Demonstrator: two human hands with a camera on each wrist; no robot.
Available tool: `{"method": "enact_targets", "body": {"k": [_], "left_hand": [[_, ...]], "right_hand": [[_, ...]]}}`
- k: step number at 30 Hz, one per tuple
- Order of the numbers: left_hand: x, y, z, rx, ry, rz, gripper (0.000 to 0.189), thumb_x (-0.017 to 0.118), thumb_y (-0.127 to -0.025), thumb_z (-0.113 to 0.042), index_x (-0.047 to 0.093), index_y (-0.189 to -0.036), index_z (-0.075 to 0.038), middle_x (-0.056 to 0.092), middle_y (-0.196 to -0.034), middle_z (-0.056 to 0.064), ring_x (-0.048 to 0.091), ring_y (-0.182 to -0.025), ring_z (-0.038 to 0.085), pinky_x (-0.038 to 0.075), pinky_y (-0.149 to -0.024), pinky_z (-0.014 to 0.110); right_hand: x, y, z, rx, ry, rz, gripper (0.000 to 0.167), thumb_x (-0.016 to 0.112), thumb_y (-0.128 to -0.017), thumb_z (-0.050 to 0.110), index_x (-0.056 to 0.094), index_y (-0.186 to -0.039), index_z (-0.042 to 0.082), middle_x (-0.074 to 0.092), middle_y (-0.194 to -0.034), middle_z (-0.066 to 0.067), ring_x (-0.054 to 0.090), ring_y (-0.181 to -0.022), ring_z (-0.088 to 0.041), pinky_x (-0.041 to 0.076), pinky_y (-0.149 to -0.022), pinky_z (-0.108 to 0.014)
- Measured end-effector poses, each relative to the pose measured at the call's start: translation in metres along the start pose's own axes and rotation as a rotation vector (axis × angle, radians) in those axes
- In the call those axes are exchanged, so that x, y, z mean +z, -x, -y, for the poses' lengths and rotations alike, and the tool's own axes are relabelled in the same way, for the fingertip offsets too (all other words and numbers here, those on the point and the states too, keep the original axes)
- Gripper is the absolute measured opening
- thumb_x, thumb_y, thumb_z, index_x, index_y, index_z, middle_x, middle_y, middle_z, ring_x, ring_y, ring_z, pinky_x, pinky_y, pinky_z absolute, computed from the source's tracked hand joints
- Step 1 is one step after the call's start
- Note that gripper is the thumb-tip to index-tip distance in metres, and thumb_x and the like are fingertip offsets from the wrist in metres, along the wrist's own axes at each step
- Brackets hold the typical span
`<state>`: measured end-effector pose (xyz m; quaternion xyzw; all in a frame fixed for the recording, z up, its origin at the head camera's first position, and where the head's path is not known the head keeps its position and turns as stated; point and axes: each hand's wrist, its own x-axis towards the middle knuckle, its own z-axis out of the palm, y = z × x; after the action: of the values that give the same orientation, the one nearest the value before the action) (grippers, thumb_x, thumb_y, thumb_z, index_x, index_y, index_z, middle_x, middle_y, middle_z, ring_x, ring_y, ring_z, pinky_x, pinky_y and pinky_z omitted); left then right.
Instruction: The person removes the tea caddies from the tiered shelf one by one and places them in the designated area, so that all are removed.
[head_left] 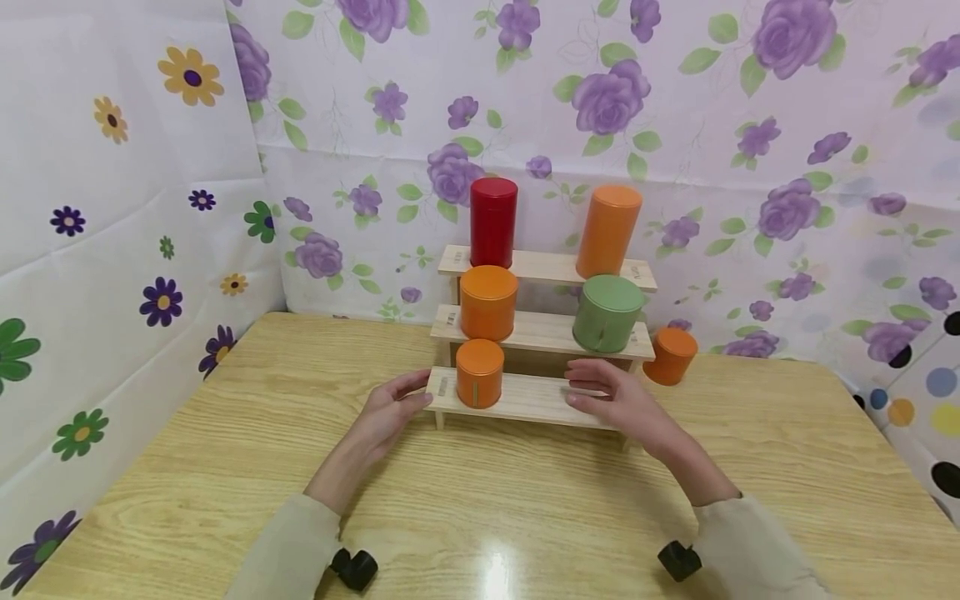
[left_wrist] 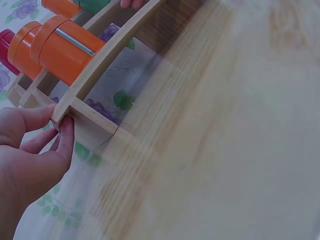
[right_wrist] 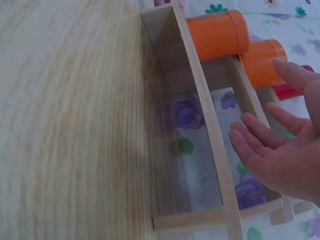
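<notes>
A light wooden three-tier stand (head_left: pixel 540 402) bears several round canisters. My left hand (head_left: pixel 386 412) pinches the left end of its lowest board, thumb on top and fingers beneath in the left wrist view. Close by on that board stands a small orange canister (head_left: pixel 480 375). Over the board's right part is my right hand (head_left: pixel 622 404), fingers apart and holding nothing. A wider orange canister (head_left: pixel 488 304) and a green canister (head_left: pixel 609 315) occupy the middle board. On the top board are a tall red canister (head_left: pixel 492 223) and a tall, slightly leaning light-orange canister (head_left: pixel 609 232).
Another small orange canister (head_left: pixel 671 357) is on the wooden table (head_left: pixel 480 508), right of the stand near the back edge. Behind the table hangs a purple-flowered cloth (head_left: pixel 360 250). A cloth with coloured flowers (head_left: pixel 135 267) covers the left side.
</notes>
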<state>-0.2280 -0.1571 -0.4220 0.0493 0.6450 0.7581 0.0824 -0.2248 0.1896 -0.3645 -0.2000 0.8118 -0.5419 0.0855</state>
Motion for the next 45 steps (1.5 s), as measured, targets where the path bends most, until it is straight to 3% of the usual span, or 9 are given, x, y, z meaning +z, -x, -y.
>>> {"method": "enact_targets", "body": {"k": [11,23,45], "left_hand": [[0.002,-0.001,0.000,0.007,0.007,-0.004,0.049,0.052,-0.094,0.005,0.038,-0.141,0.010,0.040,-0.138,0.023,0.048,-0.114,0.018,0.043,-0.095,0.023],[0.001,-0.001,0.000,0.006,0.010,0.006,0.050,0.052,-0.094,0.005,0.037,-0.142,0.010,0.038,-0.140,0.024,0.048,-0.115,0.019,0.043,-0.096,0.022],[0.000,0.000,0.001,0.010,0.023,-0.001,0.050,0.052,-0.094,0.005,0.036,-0.141,0.011,0.039,-0.139,0.023,0.049,-0.112,0.016,0.043,-0.096,0.023]], "right_hand": [[0.029,-0.018,0.008,-0.008,-0.010,-0.055,0.054,0.063,-0.096,0.027,0.045,-0.140,0.003,0.053,-0.133,-0.020,0.050,-0.123,-0.033,0.044,-0.099,-0.047],[0.058,-0.040,0.028,0.021,-0.129,-0.068,0.058,0.065,-0.094,0.021,0.040,-0.144,0.006,0.049,-0.138,-0.020,0.048,-0.125,-0.033,0.040,-0.103,-0.047],[0.083,-0.054,0.033,0.037,-0.245,-0.139,0.067,0.073,-0.088,0.015,0.039,-0.144,0.007,0.052,-0.135,-0.015,0.051,-0.122,-0.029,0.045,-0.099,-0.042]]}}
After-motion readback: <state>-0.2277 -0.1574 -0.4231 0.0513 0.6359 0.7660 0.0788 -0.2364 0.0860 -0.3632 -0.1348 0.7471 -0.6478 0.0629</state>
